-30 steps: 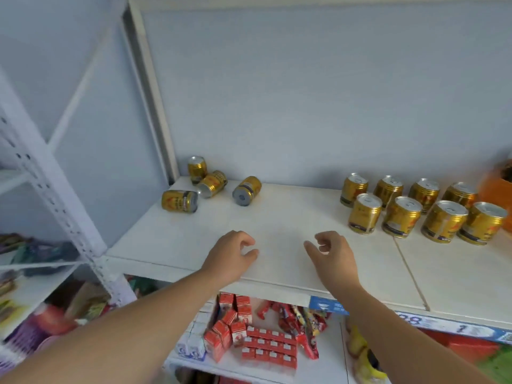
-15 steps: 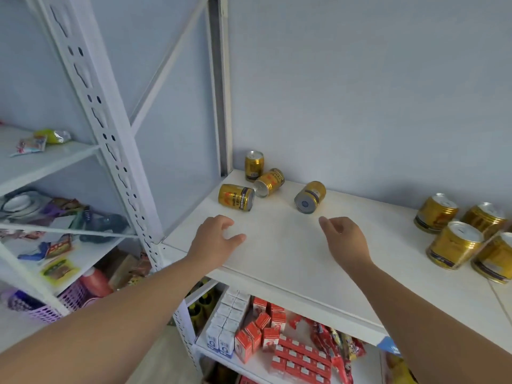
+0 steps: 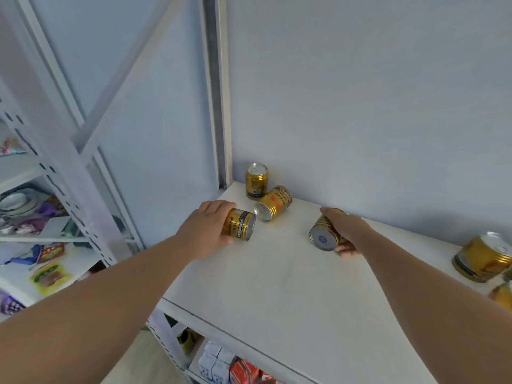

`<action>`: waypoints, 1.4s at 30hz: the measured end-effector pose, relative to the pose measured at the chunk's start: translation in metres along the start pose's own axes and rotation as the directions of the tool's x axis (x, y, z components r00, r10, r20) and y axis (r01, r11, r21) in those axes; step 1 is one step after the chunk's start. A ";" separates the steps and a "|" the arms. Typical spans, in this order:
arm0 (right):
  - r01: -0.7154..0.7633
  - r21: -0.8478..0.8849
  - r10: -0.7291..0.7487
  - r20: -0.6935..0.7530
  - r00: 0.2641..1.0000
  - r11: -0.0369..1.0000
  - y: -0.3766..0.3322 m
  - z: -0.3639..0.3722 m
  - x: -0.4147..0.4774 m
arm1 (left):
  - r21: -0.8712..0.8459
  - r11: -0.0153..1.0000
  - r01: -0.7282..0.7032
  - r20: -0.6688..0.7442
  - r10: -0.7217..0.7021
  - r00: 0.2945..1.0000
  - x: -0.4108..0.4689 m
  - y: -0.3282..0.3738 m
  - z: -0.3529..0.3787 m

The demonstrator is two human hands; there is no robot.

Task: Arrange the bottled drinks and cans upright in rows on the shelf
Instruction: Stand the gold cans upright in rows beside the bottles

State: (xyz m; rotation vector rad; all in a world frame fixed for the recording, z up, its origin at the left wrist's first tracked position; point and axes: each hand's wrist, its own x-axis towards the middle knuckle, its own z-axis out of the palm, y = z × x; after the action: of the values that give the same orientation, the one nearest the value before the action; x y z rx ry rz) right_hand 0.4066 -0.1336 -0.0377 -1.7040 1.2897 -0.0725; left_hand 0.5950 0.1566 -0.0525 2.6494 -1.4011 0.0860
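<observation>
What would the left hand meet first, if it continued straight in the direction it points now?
Probably the tipped can lying just beyond the can that the left hand grips; depth is uncertain, so it might pass in front of it.

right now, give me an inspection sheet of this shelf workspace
surface: white shelf, bare in the middle
job's things: one gold can upright in the corner; one lying beside it; upright cans at right edge
clutter: nothing seen on this shelf
grips: left hand around a lying can; right hand around another lying can
cables: nothing seen
surroundings: blue wall, packets on side racks, cartons below
</observation>
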 end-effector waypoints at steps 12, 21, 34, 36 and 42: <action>0.165 0.142 -0.124 -0.261 0.957 0.976 0.007 0.022 -0.044 | -0.703 0.706 0.083 -0.061 -0.176 0.983 -0.005 0.023 0.009; 0.328 0.109 -0.248 -0.450 0.858 0.938 0.063 0.028 -0.132 | -0.855 0.518 0.023 -0.017 -0.074 0.997 -0.009 0.081 -0.009; 0.367 0.121 -0.159 -0.748 0.645 0.922 0.181 -0.085 -0.215 | -0.859 0.470 -0.202 -0.053 0.311 0.949 -0.033 0.255 -0.007; 0.368 0.131 -0.140 -0.769 0.623 0.921 0.204 -0.107 -0.221 | -0.851 0.475 -0.223 -0.053 0.345 0.937 -0.038 0.288 -0.004; 0.386 0.155 -0.114 -0.801 0.588 0.909 0.281 -0.182 -0.227 | -0.825 0.483 -0.295 -0.069 0.432 0.899 -0.054 0.400 0.009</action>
State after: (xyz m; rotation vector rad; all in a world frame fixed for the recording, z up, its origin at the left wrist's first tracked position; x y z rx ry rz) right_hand 0.0070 -0.0697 -0.0322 -1.5904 1.5043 -1.2727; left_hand 0.2345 -0.0230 -0.0279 1.5645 -1.5107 -0.6019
